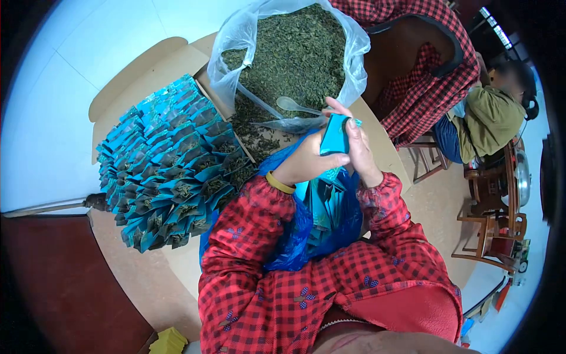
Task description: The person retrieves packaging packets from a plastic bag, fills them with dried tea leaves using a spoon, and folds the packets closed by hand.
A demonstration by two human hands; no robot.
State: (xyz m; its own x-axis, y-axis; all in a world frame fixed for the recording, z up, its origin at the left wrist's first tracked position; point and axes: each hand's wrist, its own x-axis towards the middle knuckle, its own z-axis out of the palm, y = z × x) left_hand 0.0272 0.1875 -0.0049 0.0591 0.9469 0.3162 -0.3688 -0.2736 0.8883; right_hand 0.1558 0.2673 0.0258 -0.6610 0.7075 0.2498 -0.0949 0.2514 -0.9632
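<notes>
Both of my hands meet around one small teal packet (335, 135), just in front of the big clear bag. My left hand (303, 159) grips its lower part, with a yellow band at the wrist. My right hand (362, 150) has its thumb against the packet's right side. Below them, a blue plastic bag (289, 236) in my lap holds several flat teal packets (321, 209). Ahead, the clear plastic bag (356, 65) is full of dried green leaves (300, 50), with a translucent spoon (289, 105) at its near edge.
Rows of open teal packets with leaves inside (171, 165) stand on cardboard (141, 71) at the left. Loose leaves lie beside them. A red checked cloth (407, 112) hangs at the upper right. Another person (492, 121) sits at the right near wooden furniture (486, 236).
</notes>
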